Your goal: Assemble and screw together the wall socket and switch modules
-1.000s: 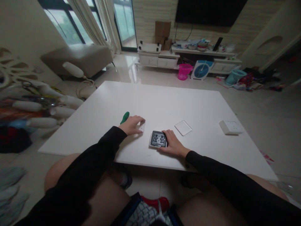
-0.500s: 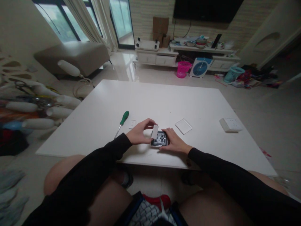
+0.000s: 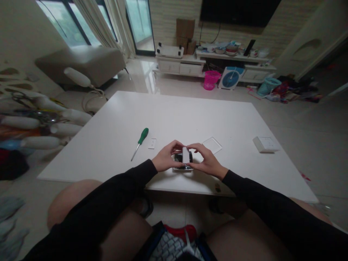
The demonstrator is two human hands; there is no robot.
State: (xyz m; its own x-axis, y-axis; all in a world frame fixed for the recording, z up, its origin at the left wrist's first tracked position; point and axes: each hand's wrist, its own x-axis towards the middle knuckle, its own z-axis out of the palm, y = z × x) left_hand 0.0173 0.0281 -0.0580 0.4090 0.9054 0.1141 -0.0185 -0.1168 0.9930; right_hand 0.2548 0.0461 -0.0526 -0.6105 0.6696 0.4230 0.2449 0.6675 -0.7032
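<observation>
A narrow white socket cover piece (image 3: 186,155) is tilted up over a wall-socket body (image 3: 178,158) with a dark inner face and a white rim, low on the white table (image 3: 185,116). My left hand (image 3: 165,157) pinches the piece from the left, thumb at its near end and fingers at its far end. From the other side, my right hand (image 3: 208,161) grips the same two ends. Fingers and piece hide part of the socket body. Left of my hands lie a small slotted white cover piece (image 3: 152,144) and a green-handled screwdriver (image 3: 143,136).
Just beyond my right hand lies a square, pale frame (image 3: 213,145), partly covered by the fingers. A boxed white socket (image 3: 265,144) stands near the table's right edge. Lamp-like white tubes (image 3: 77,77) crowd the left side. My knees are under the near edge.
My left hand picked up one white cover piece beside the screwdriver and carried it right, over the socket body. My right hand let go of the socket body's side and took hold of the piece.
</observation>
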